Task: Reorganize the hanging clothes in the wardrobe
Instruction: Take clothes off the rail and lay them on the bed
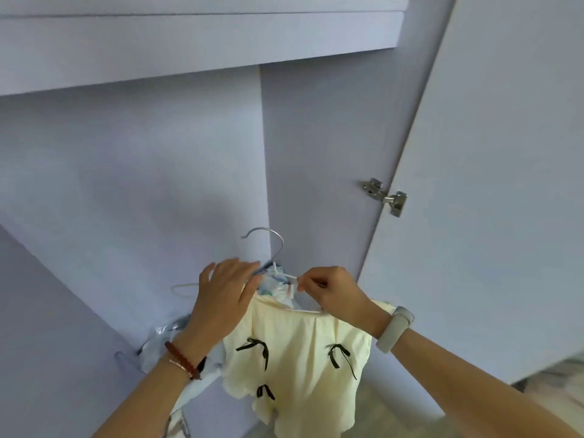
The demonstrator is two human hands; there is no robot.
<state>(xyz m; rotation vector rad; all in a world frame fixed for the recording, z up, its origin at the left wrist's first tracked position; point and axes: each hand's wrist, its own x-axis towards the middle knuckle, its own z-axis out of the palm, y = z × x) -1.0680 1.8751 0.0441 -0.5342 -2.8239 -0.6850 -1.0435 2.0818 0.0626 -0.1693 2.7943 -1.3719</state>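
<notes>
A pale yellow garment (300, 352) with black ribbon bows hangs from a white hanger (278, 273) with a metal hook, held low inside the wardrobe. My right hand (331, 289) pinches the hanger's right arm near a small clip. My left hand (224, 295) lies over the hanger's left side with its fingers nearly straight, touching light blue cloth (271, 284) bunched under the hook. A second white hanger (183, 287) shows left of that hand, with more pale blue clothing (158, 346) below it.
The lilac wardrobe has a shelf (202, 36) overhead and a back panel (126, 184). Its open door (493, 184) stands at the right on a metal hinge (385, 196). Grey floor (395, 406) shows at the bottom right. No hanging rail is visible.
</notes>
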